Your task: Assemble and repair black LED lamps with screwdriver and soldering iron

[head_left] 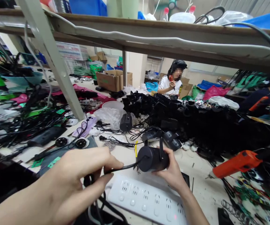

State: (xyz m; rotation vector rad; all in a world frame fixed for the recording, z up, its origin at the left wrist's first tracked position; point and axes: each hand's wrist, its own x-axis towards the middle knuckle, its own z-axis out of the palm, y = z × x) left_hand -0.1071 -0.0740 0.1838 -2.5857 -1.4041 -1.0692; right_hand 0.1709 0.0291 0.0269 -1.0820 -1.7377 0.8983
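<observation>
My right hand is wrapped round a small black cylindrical device and holds it above a white power strip. A black cable runs from the device's round face to my left hand, which pinches it between thumb and fingers. Both hands hover low over the near edge of the workbench.
A large heap of black devices covers the bench's middle and right. An orange glue gun lies at the right. Tangled black cables fill the left. A shelf runs overhead on a slanted post. Two other people sit at the far side.
</observation>
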